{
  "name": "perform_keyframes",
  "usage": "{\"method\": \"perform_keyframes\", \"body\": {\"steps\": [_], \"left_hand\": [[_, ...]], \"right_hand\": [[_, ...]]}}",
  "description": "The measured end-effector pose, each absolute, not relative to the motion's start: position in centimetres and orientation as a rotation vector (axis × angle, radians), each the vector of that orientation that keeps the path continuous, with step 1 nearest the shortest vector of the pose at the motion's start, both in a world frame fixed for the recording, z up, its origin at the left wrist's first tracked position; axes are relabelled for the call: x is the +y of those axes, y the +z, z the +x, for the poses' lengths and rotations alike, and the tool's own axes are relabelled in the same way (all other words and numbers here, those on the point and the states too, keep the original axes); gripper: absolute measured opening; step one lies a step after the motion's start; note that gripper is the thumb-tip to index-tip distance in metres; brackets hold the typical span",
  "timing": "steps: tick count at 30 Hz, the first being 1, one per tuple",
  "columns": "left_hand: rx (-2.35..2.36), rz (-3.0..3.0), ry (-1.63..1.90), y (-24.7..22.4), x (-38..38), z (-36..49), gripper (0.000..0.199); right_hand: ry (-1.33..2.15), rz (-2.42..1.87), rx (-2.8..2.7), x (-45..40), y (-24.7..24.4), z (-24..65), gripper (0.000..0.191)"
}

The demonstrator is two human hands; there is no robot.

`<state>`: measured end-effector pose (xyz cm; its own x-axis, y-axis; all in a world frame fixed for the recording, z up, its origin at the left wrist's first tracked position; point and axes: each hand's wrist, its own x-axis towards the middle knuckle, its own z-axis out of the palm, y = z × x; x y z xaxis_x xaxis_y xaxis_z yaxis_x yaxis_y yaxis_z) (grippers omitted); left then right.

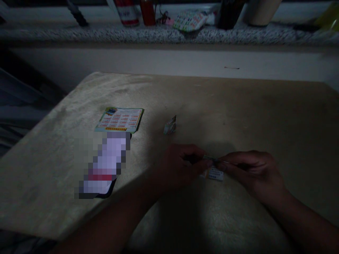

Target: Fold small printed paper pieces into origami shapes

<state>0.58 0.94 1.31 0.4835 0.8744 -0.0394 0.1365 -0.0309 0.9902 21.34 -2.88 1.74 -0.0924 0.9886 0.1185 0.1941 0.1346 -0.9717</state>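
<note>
Both hands meet over the table, right of the middle, in dim light. My left hand (180,164) is closed, thumb and forefinger pinching the edge of a small printed paper piece (215,174). From the other side my right hand (261,173) pinches the same piece between fingertips. White printing surface with small text and an orange patch shows below the fingers; its upper part is mostly hidden by them. Beyond my left hand stands a small crumpled or folded printed piece (170,126), touched by neither hand.
A pale cloth-like cover lies on the table (66,148). On the left are a printed leaflet (119,120) and a lit phone (107,164), its screen blurred. Behind, a speckled stone sill (159,35) holds a red can (127,13), a crumpled packet (189,21) and other containers.
</note>
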Motion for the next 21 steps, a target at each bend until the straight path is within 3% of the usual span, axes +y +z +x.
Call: {"method": "perform_keyframes", "body": {"steps": [7, 12, 21], "left_hand": [[0.780, 1.313, 0.590, 0.90, 1.74, -0.17, 0.019], [0.800, 1.505, 0.517, 1.11, 1.98, -0.51, 0.021], [0.808, 1.630, 0.710, 1.39, 1.91, -0.40, 0.017]], "right_hand": [[1.147, -1.153, -1.550, -2.66, 1.60, 21.62, 0.014], [1.243, -1.179, -1.562, -2.51, 1.29, 21.73, 0.006], [1.247, -1.269, -1.422, -2.69, 1.08, 21.10, 0.009]]}}
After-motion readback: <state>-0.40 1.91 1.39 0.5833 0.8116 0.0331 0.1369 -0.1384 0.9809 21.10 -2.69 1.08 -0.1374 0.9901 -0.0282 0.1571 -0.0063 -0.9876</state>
